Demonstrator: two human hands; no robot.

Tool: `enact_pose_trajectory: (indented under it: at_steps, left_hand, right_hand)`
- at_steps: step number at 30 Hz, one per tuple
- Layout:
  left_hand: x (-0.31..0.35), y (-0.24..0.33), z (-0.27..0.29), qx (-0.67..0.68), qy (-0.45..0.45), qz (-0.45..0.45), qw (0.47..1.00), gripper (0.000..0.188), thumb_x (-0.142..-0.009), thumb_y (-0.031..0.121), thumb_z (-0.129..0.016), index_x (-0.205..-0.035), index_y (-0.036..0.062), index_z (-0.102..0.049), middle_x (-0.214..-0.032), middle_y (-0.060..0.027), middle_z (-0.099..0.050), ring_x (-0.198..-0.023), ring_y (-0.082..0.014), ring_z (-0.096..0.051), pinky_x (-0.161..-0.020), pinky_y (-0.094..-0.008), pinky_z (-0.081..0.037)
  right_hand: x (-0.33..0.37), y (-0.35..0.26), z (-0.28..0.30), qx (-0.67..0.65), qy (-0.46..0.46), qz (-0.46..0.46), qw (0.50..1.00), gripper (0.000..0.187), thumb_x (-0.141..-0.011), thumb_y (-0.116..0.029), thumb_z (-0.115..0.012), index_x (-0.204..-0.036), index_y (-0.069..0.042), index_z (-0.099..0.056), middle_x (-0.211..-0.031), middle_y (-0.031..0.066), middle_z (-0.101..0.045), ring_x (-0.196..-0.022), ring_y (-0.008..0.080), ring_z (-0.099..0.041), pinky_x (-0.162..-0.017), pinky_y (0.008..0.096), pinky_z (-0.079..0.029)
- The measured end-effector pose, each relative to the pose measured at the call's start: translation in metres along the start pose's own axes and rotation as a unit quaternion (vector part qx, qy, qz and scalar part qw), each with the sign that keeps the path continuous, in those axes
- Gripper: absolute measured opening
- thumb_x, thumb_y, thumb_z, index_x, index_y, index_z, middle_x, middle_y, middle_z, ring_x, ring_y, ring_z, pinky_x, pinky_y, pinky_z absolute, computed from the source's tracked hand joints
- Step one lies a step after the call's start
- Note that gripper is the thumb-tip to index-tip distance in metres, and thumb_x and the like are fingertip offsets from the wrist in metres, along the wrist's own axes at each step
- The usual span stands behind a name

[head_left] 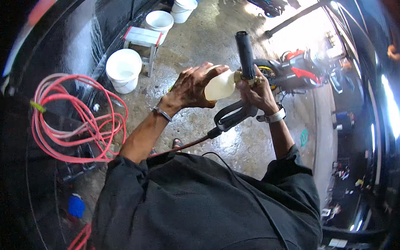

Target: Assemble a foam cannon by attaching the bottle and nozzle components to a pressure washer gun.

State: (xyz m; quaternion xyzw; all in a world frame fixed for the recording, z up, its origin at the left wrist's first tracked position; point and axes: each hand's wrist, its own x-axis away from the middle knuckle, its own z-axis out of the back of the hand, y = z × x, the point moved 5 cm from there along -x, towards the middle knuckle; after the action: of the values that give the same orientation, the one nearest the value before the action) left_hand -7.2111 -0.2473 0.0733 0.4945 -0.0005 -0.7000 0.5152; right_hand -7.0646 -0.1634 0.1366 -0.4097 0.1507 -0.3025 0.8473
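Observation:
My left hand (194,86) is wrapped round a translucent whitish bottle (220,86), which lies tilted on its side. The bottle's neck meets a brass fitting (253,81) on a foam lance, whose black ribbed nozzle (245,53) points up and away from me. My right hand (260,93) is closed round the lance at this fitting. A black pressure-washer gun (233,117) with a looped trigger guard hangs just below my right hand. From its end a reddish hose (183,146) runs left, past my body. Whether the bottle is fully seated on the fitting cannot be seen.
White buckets (124,71) and a small step stool (143,36) stand along the left wall. Coiled pink-red hose (74,117) hangs at the left. A red-and-black motorcycle (296,71) stands ahead right, another motorcycle (266,1) farther off. The concrete floor (192,45) looks wet.

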Motion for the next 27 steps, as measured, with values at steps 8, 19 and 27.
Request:
enact_pose_trajectory:
  at_steps: [8, 19, 27]
  left_hand:
    - [-0.007, 0.018, 0.026, -0.007, 0.005, -0.029, 1.0, 0.089, -0.049, 0.024, -0.08, -0.128, 0.0226, -0.039, -0.099, -0.0131, -0.053, -0.087, -0.035, -0.061, -0.074, -0.0418, -0.054]
    - [-0.047, 0.077, 0.022, -0.224, 0.065, -0.024, 0.972, 0.088, -0.054, 0.032, -0.08, -0.13, 0.0185, -0.039, -0.097, -0.0164, -0.055, -0.074, -0.0303, -0.064, -0.065, -0.037, -0.057]
    - [-0.057, 0.111, 0.02, -0.276, 0.024, 0.032, 0.96, 0.099, -0.046, 0.031, -0.081, -0.134, 0.0204, -0.037, -0.103, -0.0185, -0.056, -0.084, -0.0323, -0.064, -0.07, -0.0394, -0.056]
  right_hand:
    - [-0.011, -0.01, 0.012, -0.054, -0.168, -0.047, 0.983, 0.042, -0.085, -0.028, -0.062, -0.115, -0.002, -0.048, -0.08, -0.0003, -0.052, -0.063, 0.0046, -0.046, -0.051, 0.0199, -0.037]
    - [-0.024, -0.017, 0.086, -0.067, -0.123, 0.193, 0.971, 0.048, -0.073, -0.023, -0.072, -0.108, 0.004, -0.055, -0.09, 0.0075, -0.061, -0.079, 0.014, -0.059, -0.069, 0.0276, -0.049]
    - [-0.011, -0.032, 0.107, -0.001, -0.084, 0.205, 0.975, 0.075, -0.065, -0.048, -0.078, -0.106, 0.009, -0.052, -0.084, 0.0073, -0.059, -0.071, 0.0134, -0.059, -0.061, 0.0261, -0.05]
